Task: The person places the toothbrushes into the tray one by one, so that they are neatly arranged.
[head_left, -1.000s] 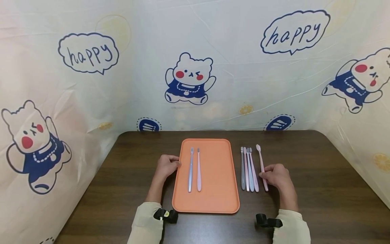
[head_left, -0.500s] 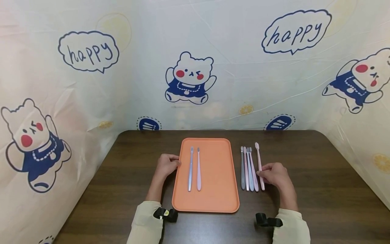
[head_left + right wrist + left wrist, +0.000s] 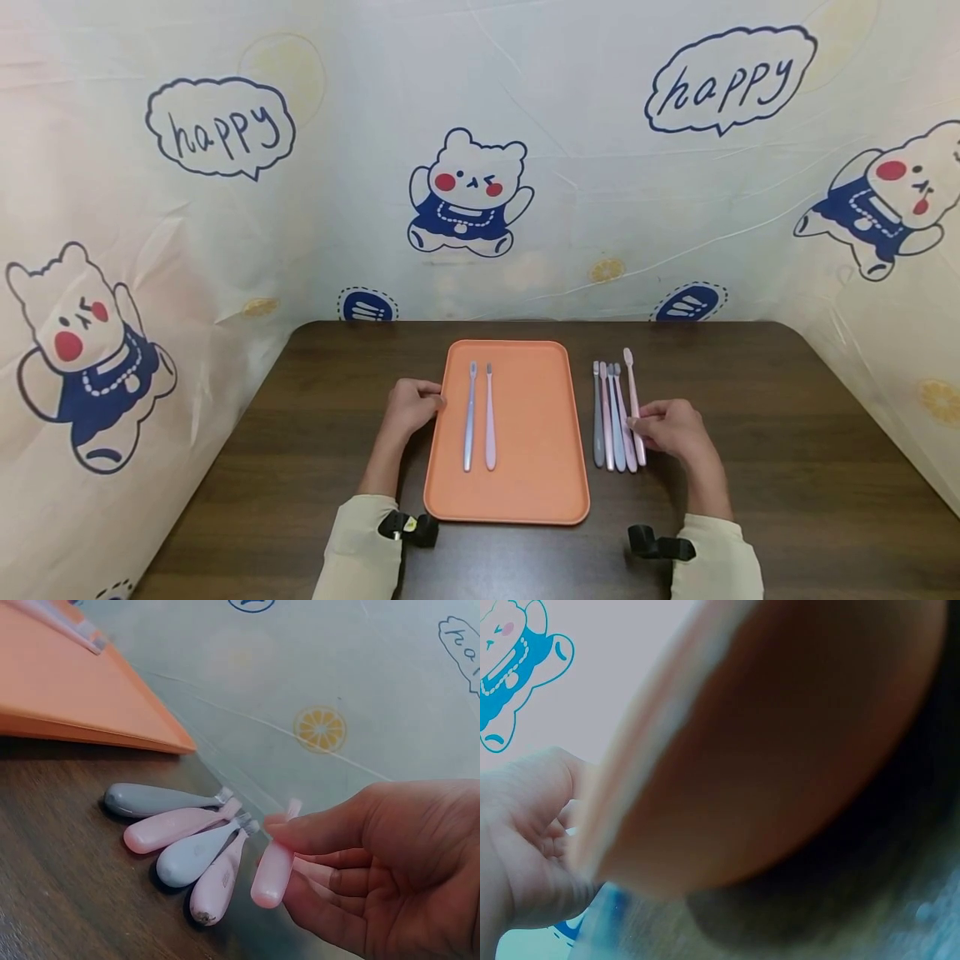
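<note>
Pink toothbrush [image 3: 274,870] is located in the right grip [image 3: 675,427], pinched at the handle between thumb and fingers; its head end points away from the person. Whether its handle end touches the desk [image 3: 525,562] cannot be told.

Immediately left of the right grip, four toothbrushes lie on the desk in a close row, heads away from the person. Order, counted outward from the right grip: pale pink toothbrush [image 3: 219,883], pale blue toothbrush [image 3: 192,857], rose toothbrush [image 3: 174,829], grey toothbrush [image 3: 159,799]. In the right-wrist view, a gap separates the pinched handle from the nearest of these.

Left grip [image 3: 408,406] is in contact with the left rim of the orange tray [image 3: 536,433]. The tray partly hides the fingertips; cannot tell whether the rim is pinched or only touched. The tray extends rightward from the left grip and carries two nearly parallel toothbrushes: blue toothbrush [image 3: 469,425] nearer the left grip, lilac toothbrush [image 3: 491,425] just beyond it.

Beyond both grips, a pale printed sheet [image 3: 577,225] stands behind the desk.
</note>
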Available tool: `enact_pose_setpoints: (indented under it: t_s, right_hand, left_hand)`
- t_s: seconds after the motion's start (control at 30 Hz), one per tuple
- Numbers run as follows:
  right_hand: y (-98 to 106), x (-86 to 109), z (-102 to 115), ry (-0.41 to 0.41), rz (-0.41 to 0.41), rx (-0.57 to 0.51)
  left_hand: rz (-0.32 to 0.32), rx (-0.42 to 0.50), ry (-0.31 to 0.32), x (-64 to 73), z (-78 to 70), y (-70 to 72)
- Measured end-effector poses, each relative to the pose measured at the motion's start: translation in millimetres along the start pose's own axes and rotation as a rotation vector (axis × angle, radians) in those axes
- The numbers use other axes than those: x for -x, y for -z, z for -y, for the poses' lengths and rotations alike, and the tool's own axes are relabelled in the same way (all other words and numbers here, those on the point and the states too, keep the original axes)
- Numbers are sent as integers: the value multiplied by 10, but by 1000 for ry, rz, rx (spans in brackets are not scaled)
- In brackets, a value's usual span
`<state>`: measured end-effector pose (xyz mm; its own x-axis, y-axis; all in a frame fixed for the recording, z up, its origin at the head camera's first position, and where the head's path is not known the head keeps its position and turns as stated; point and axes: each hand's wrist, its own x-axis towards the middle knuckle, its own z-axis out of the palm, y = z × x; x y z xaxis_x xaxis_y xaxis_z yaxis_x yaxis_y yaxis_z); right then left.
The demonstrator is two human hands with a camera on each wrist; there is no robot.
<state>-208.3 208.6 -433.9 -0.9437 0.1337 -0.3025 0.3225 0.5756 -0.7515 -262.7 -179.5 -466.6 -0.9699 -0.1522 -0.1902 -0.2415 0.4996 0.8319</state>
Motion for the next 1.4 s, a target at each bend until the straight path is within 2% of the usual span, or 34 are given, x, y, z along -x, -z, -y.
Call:
enact_pose_setpoints:
  t_s: [0.2,0.53,0.83,1.4]
  right_hand:
    - [-22,9,36,29,-2,-9]
    - [-84,25,138,18,24,-23]
    - [-158,47,225,69,39,-2]
    - [-341,39,339,109,60,-35]
  left_hand:
    - [-3,1,-7,4,-4,3]
    - [-12,-7,-24,24,-3,0]
    - [-15,-10,-20,21,3,-3]
    - [-8,-8,11,18,-23,0]
